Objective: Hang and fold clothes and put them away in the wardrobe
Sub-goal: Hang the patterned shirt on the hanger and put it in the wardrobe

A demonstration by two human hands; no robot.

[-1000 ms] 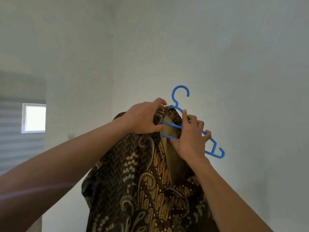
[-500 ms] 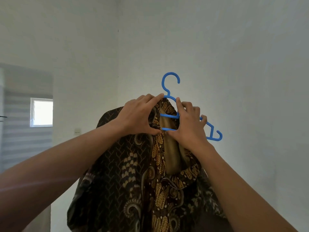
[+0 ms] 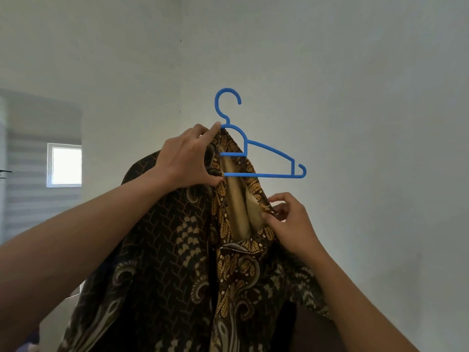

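My left fingers (image 3: 210, 129) are gripping the shirt (image 3: 162, 250) and hanger (image 3: 269, 175), while my right fingers (image 3: 281, 198), now off the hanger, are pinching the loose shirt edge to pull it on.

You are wearing the single camera on your head, and it is looking forward and a little upward into a corner of pale walls (image 3: 355, 72). It is sitting close behind your raised forearms (image 3: 76, 237), so your left hand (image 3: 185, 161), right hand (image 3: 291, 222), the blue hanger (image 3: 266, 175) and the shirt (image 3: 165, 250) are filling the middle, while a window (image 3: 66, 165) is showing far off at left.
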